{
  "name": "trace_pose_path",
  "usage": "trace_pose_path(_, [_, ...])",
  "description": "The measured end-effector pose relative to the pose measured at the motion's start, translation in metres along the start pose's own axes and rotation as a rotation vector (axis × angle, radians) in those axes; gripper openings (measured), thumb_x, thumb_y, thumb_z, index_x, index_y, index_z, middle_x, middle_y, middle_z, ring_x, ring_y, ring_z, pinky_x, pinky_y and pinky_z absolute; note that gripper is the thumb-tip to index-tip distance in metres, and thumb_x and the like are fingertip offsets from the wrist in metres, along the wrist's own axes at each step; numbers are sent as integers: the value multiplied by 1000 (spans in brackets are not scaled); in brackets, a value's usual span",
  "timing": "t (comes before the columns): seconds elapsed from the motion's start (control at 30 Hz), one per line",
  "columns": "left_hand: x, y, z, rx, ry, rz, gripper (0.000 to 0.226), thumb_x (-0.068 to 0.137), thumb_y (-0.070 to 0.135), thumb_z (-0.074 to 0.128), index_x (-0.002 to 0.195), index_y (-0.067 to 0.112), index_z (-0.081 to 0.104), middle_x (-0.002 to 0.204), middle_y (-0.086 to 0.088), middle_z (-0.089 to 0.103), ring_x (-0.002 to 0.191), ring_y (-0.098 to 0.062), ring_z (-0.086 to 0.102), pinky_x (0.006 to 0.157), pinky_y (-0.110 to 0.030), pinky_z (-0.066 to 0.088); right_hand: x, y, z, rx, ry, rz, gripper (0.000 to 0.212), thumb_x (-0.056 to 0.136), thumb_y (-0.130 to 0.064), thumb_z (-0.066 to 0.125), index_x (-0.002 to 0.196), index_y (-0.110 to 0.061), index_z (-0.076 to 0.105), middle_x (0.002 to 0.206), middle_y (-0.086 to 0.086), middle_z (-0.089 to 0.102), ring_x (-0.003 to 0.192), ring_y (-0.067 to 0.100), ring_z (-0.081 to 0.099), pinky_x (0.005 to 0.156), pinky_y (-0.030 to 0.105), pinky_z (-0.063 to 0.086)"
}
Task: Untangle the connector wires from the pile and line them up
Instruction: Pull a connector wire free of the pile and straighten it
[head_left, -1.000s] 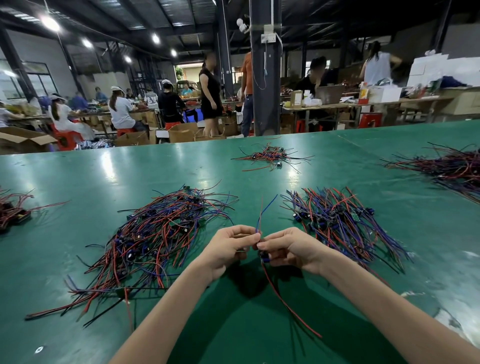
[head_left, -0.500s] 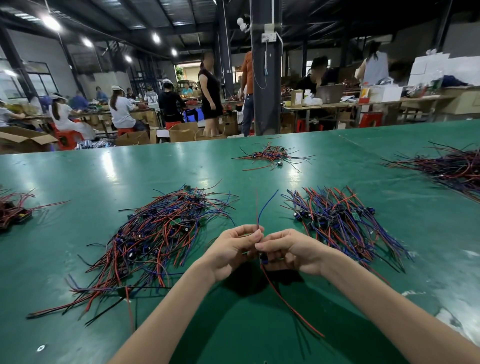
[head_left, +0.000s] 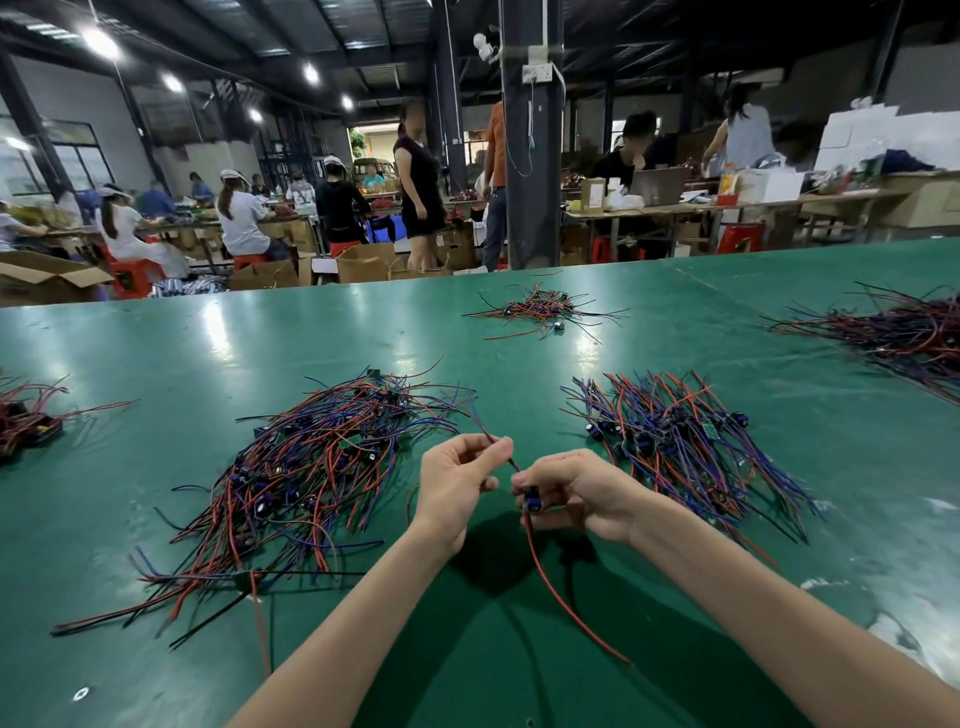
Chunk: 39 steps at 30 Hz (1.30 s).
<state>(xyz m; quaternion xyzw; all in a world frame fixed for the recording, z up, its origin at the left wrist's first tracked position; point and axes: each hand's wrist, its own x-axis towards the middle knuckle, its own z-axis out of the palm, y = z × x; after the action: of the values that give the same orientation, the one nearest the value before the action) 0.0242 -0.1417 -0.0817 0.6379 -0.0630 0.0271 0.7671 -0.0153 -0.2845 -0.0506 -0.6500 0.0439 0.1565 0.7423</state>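
A tangled pile (head_left: 311, 467) of red, blue and black connector wires lies on the green table (head_left: 156, 353) to my left. To my right lies a second heap (head_left: 685, 441) whose wires run roughly parallel. Between them I hold one connector wire (head_left: 561, 597) above the table. My right hand (head_left: 576, 493) pinches its small blue connector, and a red lead trails toward me. My left hand (head_left: 457, 483) pinches the thin upper leads of the same wire between thumb and forefinger.
Three more wire bundles lie on the table: one at the far centre (head_left: 540, 309), one at the far right (head_left: 909, 332), one at the left edge (head_left: 26, 421). Beyond the far edge stand a dark pillar (head_left: 530, 156), cardboard boxes and several people at benches.
My hands have drawn apart. The left hand slid up along the thin leads and pulled them left; the blue lead that stood upright now lies lower. The connector stays in my right hand.
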Motion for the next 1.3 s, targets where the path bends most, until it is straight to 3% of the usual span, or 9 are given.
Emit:
trace_pose_path(0.37, [28,10,-38,182,364,122,15,77,16,78,72,12,64,65,2,62,54,-4,55,48,-16,47,-5,5,6,-103,-97,-16,23,81,2,65,59,-6,67,63,9,62,49,12,58,51,29,57])
trace_pose_path(0.63, [28,8,-42,418,403,225,17,82,27,74,71,19,63,67,1,64,54,-13,55,54,-22,49,-7,5,5,-117,-129,-7,25,80,1,67,56,-8,68,62,8,63,51,13,58,51,28,56])
trace_pose_path(0.77, [32,10,-50,316,484,162,25,89,29,64,70,14,63,65,2,65,49,-6,54,49,-17,43,-8,7,3,-132,-168,11,26,80,-2,67,56,-10,70,64,7,65,53,13,60,51,26,55])
trace_pose_path(0.9, [37,20,-63,-51,573,37,21,89,27,65,78,10,66,65,2,66,57,-7,55,52,-20,47,-7,9,4,-115,-163,9,24,80,-2,68,58,-8,69,66,9,65,53,14,60,51,27,55])
trace_pose_path(1.03, [30,26,-51,-221,438,-27,36,88,43,62,90,7,63,75,-1,68,47,-5,49,44,-19,49,-5,8,4,-43,-116,-25,19,80,-2,68,62,-7,68,68,7,65,59,14,57,53,29,56])
trace_pose_path(1.13, [21,25,-35,-68,272,-80,43,85,48,61,93,5,60,73,0,63,45,-4,45,42,-19,46,-4,8,3,15,-88,-43,14,81,-6,69,67,-5,66,72,7,66,63,15,53,53,28,55])
trace_pose_path(1.3, [-4,14,-9,156,-213,-241,33,82,38,63,82,6,69,65,-1,64,51,-9,48,48,-20,41,-2,10,3,51,-71,-54,10,84,-7,66,75,-4,62,63,4,59,47,6,52,52,28,56])
